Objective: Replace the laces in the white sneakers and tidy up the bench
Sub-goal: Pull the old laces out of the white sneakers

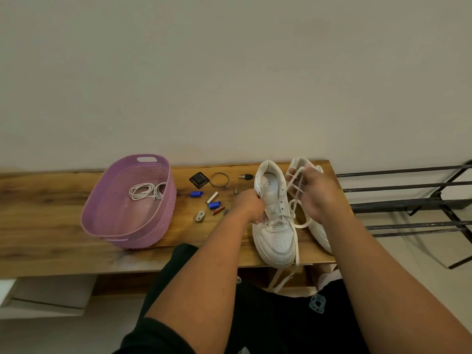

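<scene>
- Head view: the near sneaker [277,221] is stood on the wooden table [51,200], toe toward the near edge, toward the table's right end; it appears to be steadied there so that the lace can be worked through the eyelets.
- The left hand [251,206] is curled on the left side of this sneaker by the eyelets, gripping the upper; the shoe is thereby kept from sliding while the lace is pulled.
- The right hand [314,192] is raised over the gap between the two shoes, with the lace [297,200] pinched and looped through its fingers; the slack is judged to be held up to keep it free of tangles.
- The second sneaker [319,231] is laid just to the right, largely hidden behind the right hand.
- The near sneaker is seen as white with a thick sole, a perforated toe and an open collar; only the lower eyelets are laced, and loose ends are left hanging over the near edge of the table.
- A purple basket [107,226] is placed left of centre, with coiled laces [146,191] inside, probably set aside for tidying.
- Small items [212,198] are scattered between the basket and the shoes: batteries, blue caps, a ring, a black square piece.
- A metal rack [408,200] is seen to the right of the table.
</scene>
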